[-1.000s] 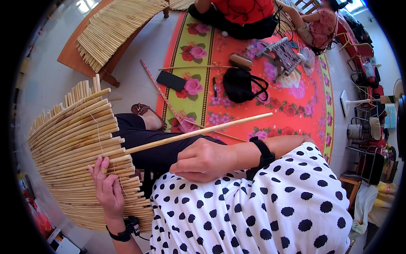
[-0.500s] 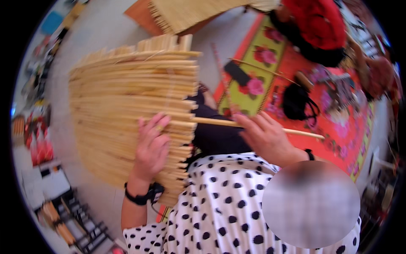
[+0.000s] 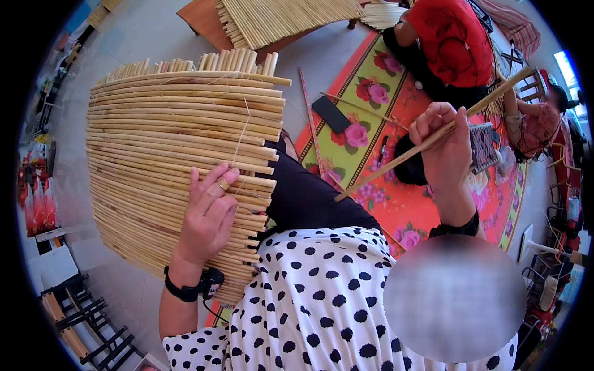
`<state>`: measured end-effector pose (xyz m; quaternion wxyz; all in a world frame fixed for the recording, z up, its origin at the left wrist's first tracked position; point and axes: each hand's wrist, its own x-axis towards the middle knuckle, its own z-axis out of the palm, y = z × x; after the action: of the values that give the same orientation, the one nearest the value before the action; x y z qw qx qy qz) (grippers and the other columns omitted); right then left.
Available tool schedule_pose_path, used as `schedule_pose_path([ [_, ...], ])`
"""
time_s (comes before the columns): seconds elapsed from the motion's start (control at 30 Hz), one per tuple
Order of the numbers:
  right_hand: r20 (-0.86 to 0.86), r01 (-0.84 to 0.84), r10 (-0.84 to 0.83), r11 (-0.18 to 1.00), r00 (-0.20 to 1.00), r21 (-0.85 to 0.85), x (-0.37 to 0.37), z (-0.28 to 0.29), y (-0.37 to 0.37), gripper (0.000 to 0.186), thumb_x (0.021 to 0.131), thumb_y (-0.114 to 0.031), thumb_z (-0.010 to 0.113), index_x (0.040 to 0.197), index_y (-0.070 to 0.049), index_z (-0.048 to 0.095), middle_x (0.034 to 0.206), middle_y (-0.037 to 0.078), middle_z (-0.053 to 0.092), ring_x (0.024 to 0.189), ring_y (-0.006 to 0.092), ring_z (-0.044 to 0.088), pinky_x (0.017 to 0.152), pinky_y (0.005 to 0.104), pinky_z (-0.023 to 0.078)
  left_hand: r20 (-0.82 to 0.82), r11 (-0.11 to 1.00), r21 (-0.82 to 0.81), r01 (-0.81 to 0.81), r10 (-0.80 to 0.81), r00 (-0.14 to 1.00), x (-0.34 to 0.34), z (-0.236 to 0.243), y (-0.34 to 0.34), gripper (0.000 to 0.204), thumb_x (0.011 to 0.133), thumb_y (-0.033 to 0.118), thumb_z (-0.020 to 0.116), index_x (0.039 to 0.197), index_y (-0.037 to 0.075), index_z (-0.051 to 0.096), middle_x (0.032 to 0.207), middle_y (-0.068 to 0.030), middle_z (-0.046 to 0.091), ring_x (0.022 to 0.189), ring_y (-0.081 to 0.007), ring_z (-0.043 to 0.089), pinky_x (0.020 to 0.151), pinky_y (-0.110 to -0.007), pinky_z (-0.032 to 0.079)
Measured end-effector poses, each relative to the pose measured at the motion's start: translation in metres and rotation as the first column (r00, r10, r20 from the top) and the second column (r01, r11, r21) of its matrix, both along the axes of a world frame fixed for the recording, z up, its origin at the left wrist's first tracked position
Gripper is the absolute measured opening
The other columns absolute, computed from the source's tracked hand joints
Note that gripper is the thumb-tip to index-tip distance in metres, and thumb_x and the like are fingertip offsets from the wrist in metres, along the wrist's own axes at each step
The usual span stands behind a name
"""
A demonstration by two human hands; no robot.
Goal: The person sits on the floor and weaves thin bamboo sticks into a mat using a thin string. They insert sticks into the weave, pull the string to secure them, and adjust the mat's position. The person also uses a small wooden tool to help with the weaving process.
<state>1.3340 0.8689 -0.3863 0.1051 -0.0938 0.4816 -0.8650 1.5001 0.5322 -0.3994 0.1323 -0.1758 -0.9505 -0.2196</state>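
Note:
A mat of pale reeds (image 3: 173, 142) lies bound in rows at the left and across my lap, with white thread (image 3: 242, 133) running over its right part. On that right part rests my left hand (image 3: 207, 213), its fingers stretched out against the reeds beside the thread. A ring shows on one finger. Held up to the right, apart from the mat, my right hand (image 3: 442, 136) grips a single long reed (image 3: 390, 166) between thumb and fingers. The reed slants from low left to high right, its lower end above my dark-clad leg.
A red floral floor mat (image 3: 362, 96) with a yellow-green band spreads ahead; a black phone (image 3: 330, 114) and loose sticks lie there. Another reed mat (image 3: 284, 21) sits on a low wooden table (image 3: 201, 25). A person in red (image 3: 448, 43) and another person (image 3: 537, 120) sit far right.
My right hand has drawn the reed away from the mat's right edge and lifted it up and right, tilting it. My left hand stays on the mat.

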Motion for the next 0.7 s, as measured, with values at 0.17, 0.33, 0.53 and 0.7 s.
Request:
schedule_pose_path([
  [0.17,0.049,0.034,-0.026,0.987,0.998,-0.157,-0.010,-0.007,0.005,0.046,0.099,-0.042,0.030,0.087,-0.004,0.054,0.054,0.001,0.036,0.047,0.0122,0.034,0.045,0.0266,0.027,0.004,1.000,0.004,-0.007,0.007,1.000,0.001,0.002,-0.001,0.009,0.079,-0.001,0.060,0.082,0.004,0.054,0.122,-0.0138,0.057,0.122,-0.0328,0.047,0.110,-0.052,0.018],
  [0.33,0.317,0.070,0.135,0.825,0.939,-0.561,-0.037,-0.020,0.008,0.037,0.099,-0.032,0.031,0.080,-0.004,0.044,0.057,-0.001,0.030,0.046,0.0094,0.032,0.044,0.0247,0.026,0.002,1.000,0.005,-0.004,0.004,1.000,0.001,-0.001,-0.004,0.008,0.080,-0.001,0.059,0.082,0.004,0.053,0.123,-0.0138,0.056,0.122,-0.0326,0.047,0.110,-0.052,0.018],
  [0.53,0.536,0.242,0.155,0.766,0.830,-0.596,-0.039,-0.040,-0.004,0.037,0.098,-0.032,0.031,0.080,-0.003,0.044,0.056,-0.001,0.031,0.044,0.0090,0.032,0.043,0.0249,0.026,0.009,1.000,0.005,0.000,0.000,1.000,0.001,-0.002,-0.004,0.007,0.079,0.000,0.059,0.083,0.004,0.054,0.124,-0.0133,0.056,0.124,-0.0315,0.046,0.110,-0.051,0.016],
  [0.7,0.608,0.342,0.157,0.705,0.778,-0.621,-0.045,-0.058,-0.012,0.044,0.099,-0.036,0.028,0.080,-0.002,0.047,0.056,-0.001,0.032,0.046,0.0103,0.034,0.044,0.0253,0.028,0.016,0.999,0.033,-0.004,0.003,1.000,0.003,-0.002,-0.005,0.006,0.080,-0.001,0.057,0.082,0.004,0.054,0.125,-0.0126,0.056,0.124,-0.0304,0.045,0.111,-0.048,0.015],
])
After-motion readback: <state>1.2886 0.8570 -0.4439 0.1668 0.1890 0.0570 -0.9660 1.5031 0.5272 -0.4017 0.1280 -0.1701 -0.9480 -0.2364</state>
